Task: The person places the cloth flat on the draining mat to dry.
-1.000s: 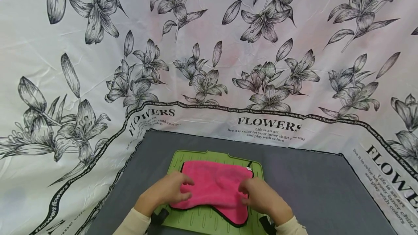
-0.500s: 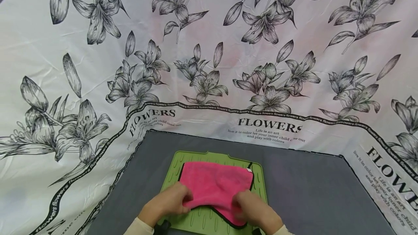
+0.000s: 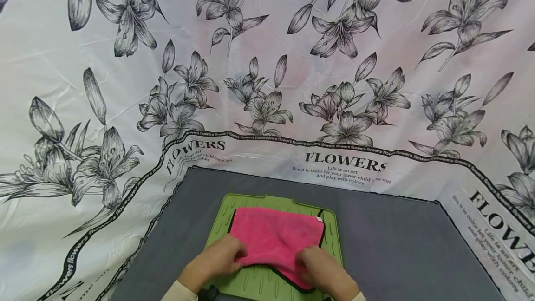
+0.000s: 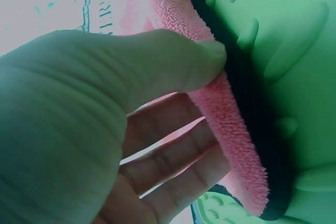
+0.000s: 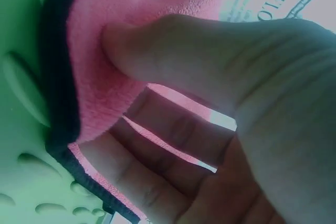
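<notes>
A pink microfibre cloth (image 3: 276, 231) with black edging lies spread over a green ridged mat (image 3: 257, 280), its near right corner hanging lower than the left. At the cloth's near left side, my left hand (image 3: 223, 254) pinches the edge; the left wrist view shows the thumb on top of the fluffy cloth (image 4: 231, 114) and the other fingers behind it. My right hand (image 3: 323, 271) grips the near right part. In the right wrist view its thumb presses into the cloth (image 5: 105, 87), with the fingers on the other side. A small white label (image 3: 319, 219) shows at the far right corner.
The mat lies on a dark grey tabletop (image 3: 401, 245). A white sheet (image 3: 259, 22) printed with black flowers and lettering hangs behind and around the table's sides. A short black strap (image 3: 321, 212) shows at the mat's far right.
Both hands have come down and closer together onto the cloth's near edge, from loosely curled above its sides to gripping it. The cloth lies almost as before.
</notes>
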### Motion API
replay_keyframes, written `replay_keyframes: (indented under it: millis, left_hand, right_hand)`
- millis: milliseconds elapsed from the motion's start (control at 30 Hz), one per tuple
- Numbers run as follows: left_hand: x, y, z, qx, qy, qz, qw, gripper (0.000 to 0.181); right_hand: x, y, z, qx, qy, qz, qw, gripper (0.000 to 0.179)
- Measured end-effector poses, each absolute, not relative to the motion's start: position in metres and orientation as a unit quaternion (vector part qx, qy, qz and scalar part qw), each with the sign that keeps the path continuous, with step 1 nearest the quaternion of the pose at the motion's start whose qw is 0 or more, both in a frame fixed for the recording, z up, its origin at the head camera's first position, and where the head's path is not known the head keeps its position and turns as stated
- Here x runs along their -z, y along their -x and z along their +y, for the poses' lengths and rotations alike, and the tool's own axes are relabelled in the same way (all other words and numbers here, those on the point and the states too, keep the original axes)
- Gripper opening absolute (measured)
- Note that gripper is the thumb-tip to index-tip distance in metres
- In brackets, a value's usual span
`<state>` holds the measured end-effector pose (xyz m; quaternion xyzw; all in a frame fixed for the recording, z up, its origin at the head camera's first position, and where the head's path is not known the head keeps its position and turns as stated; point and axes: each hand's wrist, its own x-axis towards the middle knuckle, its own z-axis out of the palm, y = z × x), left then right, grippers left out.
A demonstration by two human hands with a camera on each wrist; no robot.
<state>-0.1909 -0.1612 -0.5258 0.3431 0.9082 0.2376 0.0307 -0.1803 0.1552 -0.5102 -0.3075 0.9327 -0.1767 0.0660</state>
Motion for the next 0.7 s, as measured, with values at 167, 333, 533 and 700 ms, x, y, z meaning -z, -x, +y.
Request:
replay_keyframes:
  millis: [167, 333, 533, 700]
  left_hand:
    - [0.522, 0.193, -0.164, -0.242, -0.346, 0.906, 0.037, 0.028]
    - [0.509, 0.193, -0.167, -0.266, -0.346, 0.899, 0.046, 0.023]
    - [0.496, 0.188, -0.170, -0.270, -0.358, 0.893, 0.041, 0.021]
    - [0.492, 0.183, -0.168, -0.275, -0.355, 0.889, 0.089, 0.006]
  right_hand:
    - [0.505, 0.181, 0.159, 0.192, 0.334, 0.921, 0.052, 0.030]
    - [0.487, 0.180, 0.166, 0.204, 0.350, 0.913, 0.046, 0.030]
    - [0.470, 0.177, 0.174, 0.202, 0.365, 0.909, 0.026, 0.032]
    - [0.471, 0.171, 0.178, 0.200, 0.355, 0.911, 0.059, 0.026]
